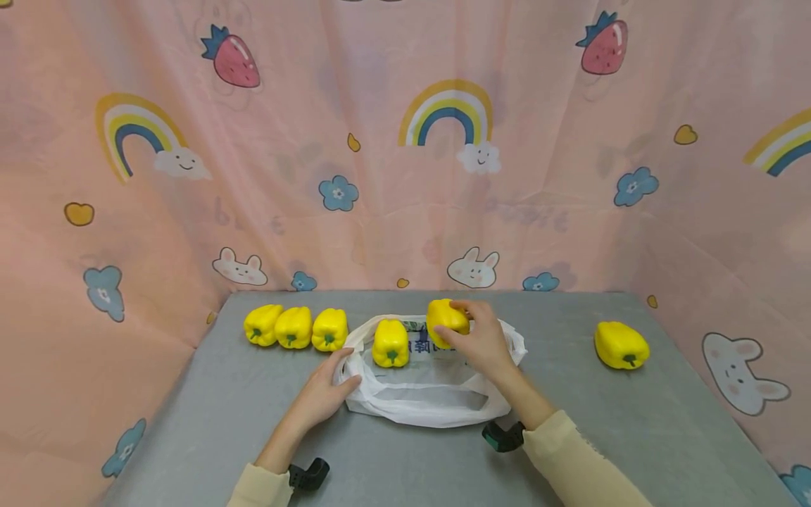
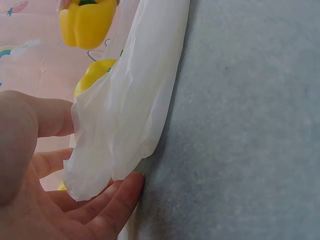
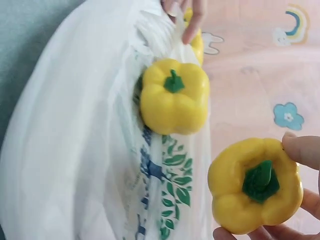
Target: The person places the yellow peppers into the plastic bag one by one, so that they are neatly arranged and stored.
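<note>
My right hand (image 1: 484,343) grips a yellow bell pepper (image 1: 445,318) above the right part of a white plastic bag (image 1: 421,414). In the right wrist view this pepper's green stem (image 3: 261,181) faces the camera, with thumb and fingers around its side. The bag lies spread with its mouth wide, showing green leaf print and dark lettering. Another yellow bell pepper (image 1: 390,343) rests on the bag, left of the held one. At the bag's left edge my left hand (image 1: 319,394) holds the plastic (image 2: 107,135) between thumb and fingers.
Three yellow bell peppers (image 1: 294,328) stand in a row left of the bag. One more bell pepper (image 1: 621,345) lies far right on the grey table (image 1: 633,436). A pink patterned curtain (image 1: 380,239) closes off the back and sides. Each wrist carries a black device (image 1: 309,475).
</note>
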Tool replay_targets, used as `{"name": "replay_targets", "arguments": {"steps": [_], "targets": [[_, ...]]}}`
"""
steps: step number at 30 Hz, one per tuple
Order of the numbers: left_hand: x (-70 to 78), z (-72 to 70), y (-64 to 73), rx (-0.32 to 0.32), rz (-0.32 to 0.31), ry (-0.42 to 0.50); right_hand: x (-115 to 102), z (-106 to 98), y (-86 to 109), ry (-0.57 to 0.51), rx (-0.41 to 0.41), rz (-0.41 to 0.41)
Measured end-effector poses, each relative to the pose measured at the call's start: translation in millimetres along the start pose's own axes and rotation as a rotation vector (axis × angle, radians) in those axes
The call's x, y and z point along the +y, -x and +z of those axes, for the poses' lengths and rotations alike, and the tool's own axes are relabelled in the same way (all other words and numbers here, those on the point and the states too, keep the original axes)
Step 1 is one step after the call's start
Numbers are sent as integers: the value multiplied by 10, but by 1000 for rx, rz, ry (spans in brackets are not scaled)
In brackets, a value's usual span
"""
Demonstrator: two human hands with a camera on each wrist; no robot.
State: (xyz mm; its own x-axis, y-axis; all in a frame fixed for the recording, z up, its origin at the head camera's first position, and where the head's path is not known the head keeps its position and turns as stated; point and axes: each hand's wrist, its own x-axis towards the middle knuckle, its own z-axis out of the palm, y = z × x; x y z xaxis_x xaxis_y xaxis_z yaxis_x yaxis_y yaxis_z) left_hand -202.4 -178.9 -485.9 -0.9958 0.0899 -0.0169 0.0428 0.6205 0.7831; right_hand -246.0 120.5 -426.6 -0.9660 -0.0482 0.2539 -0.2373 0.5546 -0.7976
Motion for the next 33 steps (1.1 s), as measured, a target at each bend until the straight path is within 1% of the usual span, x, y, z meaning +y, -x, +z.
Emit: {"name": "replay_targets", "arguments": {"steps": [4, 11, 13, 26, 33], "targets": [[-3, 5, 0, -5, -1, 5, 33, 117, 17, 12, -16, 19], [-11, 3, -5, -10, 16, 10, 72, 287, 32, 28, -25, 9], [-15, 1, -7, -10, 19, 12, 72, 323, 30, 22, -29, 20], [-11, 6, 4, -11, 18, 9, 108, 485, 23, 10, -41, 46], [-3, 2, 7, -7, 15, 12, 100, 565, -11, 38, -35, 72]]}}
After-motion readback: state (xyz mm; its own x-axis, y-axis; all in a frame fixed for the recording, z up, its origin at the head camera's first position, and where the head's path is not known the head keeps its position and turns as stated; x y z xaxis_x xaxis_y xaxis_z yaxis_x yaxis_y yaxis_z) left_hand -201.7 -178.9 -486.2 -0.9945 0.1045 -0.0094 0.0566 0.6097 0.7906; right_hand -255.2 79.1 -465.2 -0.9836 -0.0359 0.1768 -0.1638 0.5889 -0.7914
